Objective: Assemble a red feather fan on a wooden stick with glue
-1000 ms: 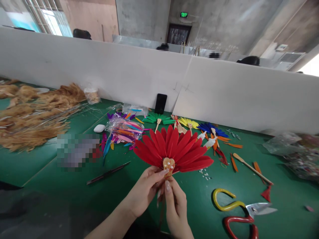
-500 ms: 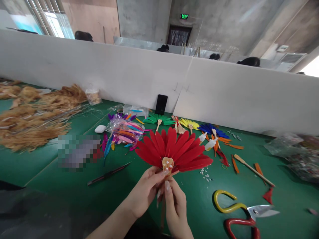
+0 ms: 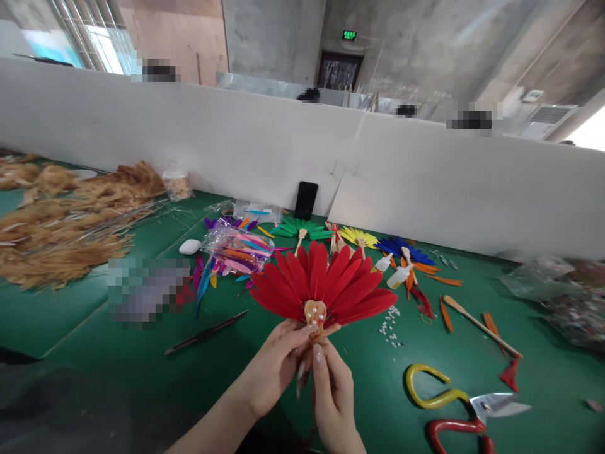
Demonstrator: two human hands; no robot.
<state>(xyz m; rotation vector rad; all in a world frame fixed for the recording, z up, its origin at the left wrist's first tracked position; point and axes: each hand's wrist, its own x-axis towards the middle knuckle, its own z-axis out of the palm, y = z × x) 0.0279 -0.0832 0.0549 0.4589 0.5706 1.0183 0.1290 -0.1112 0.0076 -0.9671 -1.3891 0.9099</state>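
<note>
Centred in the head view is a red feather fan (image 3: 331,280), its feathers spread wide above a small wooden heart-shaped piece (image 3: 315,310) dotted with pearl beads. My left hand (image 3: 276,356) pinches the base of this piece, thumb on its front. Just below, my right hand (image 3: 331,384) closes round the handle, thumb upward. Most of the handle is hidden by my fingers. To the right of the fan, small pearl beads (image 3: 390,328) lie scattered on the table. Glue bottles (image 3: 399,276) lie behind its right edge.
Yellow-and-red-handled scissors (image 3: 472,407) lie at the right, blades open. Tweezers (image 3: 207,332) rest at the left. Green (image 3: 302,228), yellow (image 3: 360,237) and blue (image 3: 405,247) feather fans lie behind. A wooden stick (image 3: 482,325), bagged feathers (image 3: 241,248) and an upright phone (image 3: 306,200) are there too.
The red feather fan has shifted slightly left and tipped a little in my hands. Both hands keep their grip, nearly in place.
</note>
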